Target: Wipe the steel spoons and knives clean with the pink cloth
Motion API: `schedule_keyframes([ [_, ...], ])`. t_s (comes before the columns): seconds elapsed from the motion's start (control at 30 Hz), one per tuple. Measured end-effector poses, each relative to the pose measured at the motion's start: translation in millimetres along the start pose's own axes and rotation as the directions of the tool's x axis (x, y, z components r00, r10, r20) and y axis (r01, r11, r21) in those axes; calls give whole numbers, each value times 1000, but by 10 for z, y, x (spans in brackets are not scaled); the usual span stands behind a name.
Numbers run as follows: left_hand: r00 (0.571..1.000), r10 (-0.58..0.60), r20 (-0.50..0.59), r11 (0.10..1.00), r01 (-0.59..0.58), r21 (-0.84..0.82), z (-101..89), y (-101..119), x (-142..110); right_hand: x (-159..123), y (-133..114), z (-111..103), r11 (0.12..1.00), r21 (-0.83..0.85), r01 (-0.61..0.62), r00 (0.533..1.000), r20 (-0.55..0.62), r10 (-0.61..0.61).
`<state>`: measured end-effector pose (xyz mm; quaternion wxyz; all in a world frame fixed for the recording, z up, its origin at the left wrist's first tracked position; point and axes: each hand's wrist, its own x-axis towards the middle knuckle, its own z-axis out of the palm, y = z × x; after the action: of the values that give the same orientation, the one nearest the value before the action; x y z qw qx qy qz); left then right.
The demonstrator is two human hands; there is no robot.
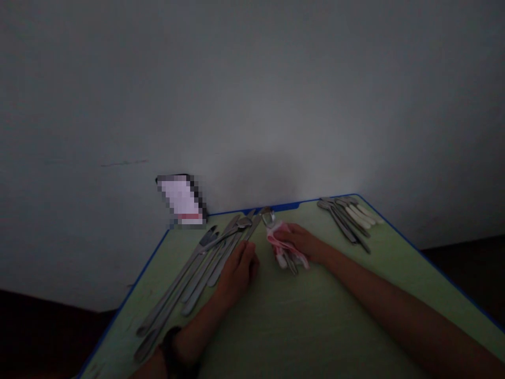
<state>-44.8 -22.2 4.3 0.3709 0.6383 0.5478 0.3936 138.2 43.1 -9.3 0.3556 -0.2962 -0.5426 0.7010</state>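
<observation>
My left hand (pixel 238 269) rests on the green table (pixel 315 326) with fingers curled, lying on the handles of a row of long metal knives and spoons (pixel 205 263). My right hand (pixel 305 243) is closed round a pink and white cloth (pixel 281 243) wrapped about a spoon (pixel 269 216), whose bowl sticks out toward the wall. The spoon's handle pokes out below the cloth.
A second group of several cutlery pieces (pixel 349 218), some with white handles, lies at the table's far right corner. A blurred phone-like object (pixel 182 200) leans against the grey wall at the far left corner. The table has a blue edge (pixel 130 295).
</observation>
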Motion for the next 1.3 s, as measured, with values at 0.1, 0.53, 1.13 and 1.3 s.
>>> schedule_keyframes([
  [0.1,999,-32,15,992,34,-121,3,-32,29,-21,-4,7,985,-155,76,995,73,-65],
  [0.53,998,-18,-66,969,1,-246,-13,-86,32,-26,45,100,902,-420,98,993,95,-64],
  [1.13,993,1,-122,958,-36,-286,-71,-57,7,-51,-61,19,955,-290,-65,986,130,106],
  [1.3,981,-68,-180,959,14,-284,-60,-44,24,-48,-78,49,947,-312,-69,988,113,109],
])
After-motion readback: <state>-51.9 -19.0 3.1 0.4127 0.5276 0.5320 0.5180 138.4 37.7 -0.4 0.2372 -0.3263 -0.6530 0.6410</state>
